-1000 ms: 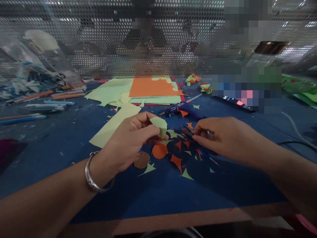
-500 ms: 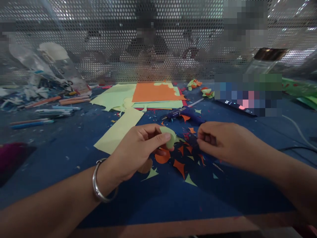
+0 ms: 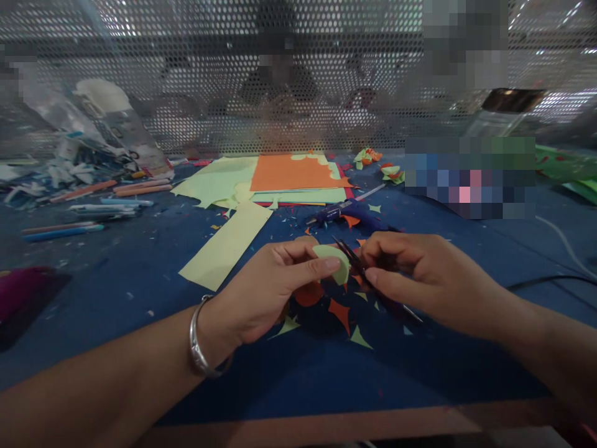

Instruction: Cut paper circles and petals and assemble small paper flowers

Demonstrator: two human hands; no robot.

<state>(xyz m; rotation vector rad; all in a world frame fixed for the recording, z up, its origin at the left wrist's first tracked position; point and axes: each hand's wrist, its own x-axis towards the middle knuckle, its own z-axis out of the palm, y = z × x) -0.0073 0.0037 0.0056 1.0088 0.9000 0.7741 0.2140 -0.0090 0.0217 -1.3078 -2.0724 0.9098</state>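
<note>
Between the thumb and fingers of my left hand (image 3: 293, 270) is a small, rounded pale-green paper piece (image 3: 339, 264), slightly curved. My right hand (image 3: 410, 267) is closed in a pinch on dark tweezers (image 3: 353, 258), whose two thin prongs point up and left. Their tips are right beside the paper's edge; whether they touch cannot be made out. Below my left fingers lies an orange paper disc (image 3: 308, 294), partly covered. Orange scraps (image 3: 340, 315) and green scraps (image 3: 360, 338) surround it. A silver pointed tip (image 3: 413, 313) shows under my right hand, the remainder hidden.
Behind my hands lies a blue glue gun (image 3: 342, 211). Farther back are orange sheets (image 3: 284, 174) over green ones, and a pale-yellow strip (image 3: 226, 246). Pens (image 3: 69, 231) and a bottle (image 3: 125, 124) stand left; a cable (image 3: 550, 280) runs right. A perforated metal screen (image 3: 209, 74) closes the back.
My left hand has moved right with the green paper. My right hand has shifted slightly left, and the tweezers in it now show clearly by the paper.
</note>
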